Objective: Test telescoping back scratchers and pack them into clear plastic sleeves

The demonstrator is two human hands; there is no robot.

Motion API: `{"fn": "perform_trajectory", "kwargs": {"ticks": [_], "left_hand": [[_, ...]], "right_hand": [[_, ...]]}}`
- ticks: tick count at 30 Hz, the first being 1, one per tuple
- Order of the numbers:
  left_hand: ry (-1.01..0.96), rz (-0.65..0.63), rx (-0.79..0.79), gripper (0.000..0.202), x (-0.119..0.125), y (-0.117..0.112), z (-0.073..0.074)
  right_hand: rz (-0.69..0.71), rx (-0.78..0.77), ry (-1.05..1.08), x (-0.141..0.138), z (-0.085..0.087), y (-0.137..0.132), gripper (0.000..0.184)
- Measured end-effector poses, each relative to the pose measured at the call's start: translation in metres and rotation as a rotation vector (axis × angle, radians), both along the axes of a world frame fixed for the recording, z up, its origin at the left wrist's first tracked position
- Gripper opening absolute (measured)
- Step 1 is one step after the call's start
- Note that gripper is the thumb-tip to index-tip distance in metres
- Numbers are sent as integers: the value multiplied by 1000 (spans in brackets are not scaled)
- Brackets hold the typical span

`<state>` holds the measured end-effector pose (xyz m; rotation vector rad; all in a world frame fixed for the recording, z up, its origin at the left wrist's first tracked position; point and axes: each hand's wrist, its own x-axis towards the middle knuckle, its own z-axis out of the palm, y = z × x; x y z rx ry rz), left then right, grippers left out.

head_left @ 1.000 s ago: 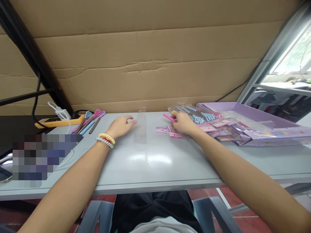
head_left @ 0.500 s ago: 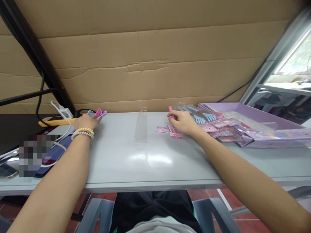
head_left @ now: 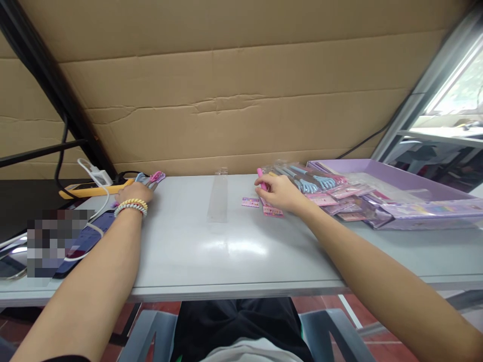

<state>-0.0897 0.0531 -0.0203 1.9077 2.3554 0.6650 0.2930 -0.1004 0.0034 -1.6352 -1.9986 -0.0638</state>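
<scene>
My right hand [head_left: 282, 192] is closed around a pink stick [head_left: 261, 176], which stands tilted over small pink printed cards [head_left: 272, 211]. A single printed card [head_left: 250, 202] lies just left of these. At the back left, my left hand [head_left: 135, 192] reaches down beside bundled pink and blue looped cords [head_left: 155, 177]; its fingers are hidden behind the back of the hand, so its hold cannot be seen. Between the hands, a long clear plastic sleeve [head_left: 218, 198] lies flat on the white table [head_left: 181, 251].
Bagged bundles with blue looped cords [head_left: 317, 184] lie right of my right hand, against an open purple box [head_left: 426, 221] wrapped in plastic. At left are a yellow bar [head_left: 88, 191], a white charger [head_left: 101, 176] with cable and a phone [head_left: 86, 246]. Cardboard [head_left: 226, 75] stands behind.
My right hand has shifted slightly left with the pink stick, which now shows more of its length. The left hand has moved a little, staying beside the cords.
</scene>
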Motion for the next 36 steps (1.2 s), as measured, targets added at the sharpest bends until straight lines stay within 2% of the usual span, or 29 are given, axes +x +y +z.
{"fn": "perform_trajectory", "kwargs": {"ticks": [3, 6, 9, 13, 17, 21, 24, 27, 29, 32, 36], "left_hand": [[14, 147, -1, 35, 9, -10, 7], [24, 103, 90, 36, 21, -18, 14], [0, -10, 261, 35, 40, -26, 23], [-98, -193, 447, 28, 74, -43, 34], [-280, -390, 511, 21, 105, -61, 34], [-677, -731, 409, 16, 129, -77, 28], [-1038, -884, 261, 24, 141, -86, 26], [-1242, -945, 144, 32, 147, -92, 27], [-1311, -968, 99, 34, 148, -95, 28], [-1364, -976, 70, 33, 149, -98, 29], [-1354, -972, 65, 32, 151, -101, 29]], "right_hand": [[39, -8, 26, 0, -1, -1, 19], [130, -25, 91, -1, -2, -3, 26], [207, 4, 77, -1, -4, -2, 31], [186, 12, -2, -2, -5, -1, 26], [143, -7, -48, -2, -3, -1, 20], [151, 73, -87, -1, -3, 0, 25], [194, 68, -113, -2, -4, 2, 19], [216, -34, -137, -4, -7, 2, 13], [246, -46, -136, -4, -9, 3, 21], [295, -23, -118, -3, -11, 4, 30], [286, -80, -85, -5, -8, 1, 27]]}}
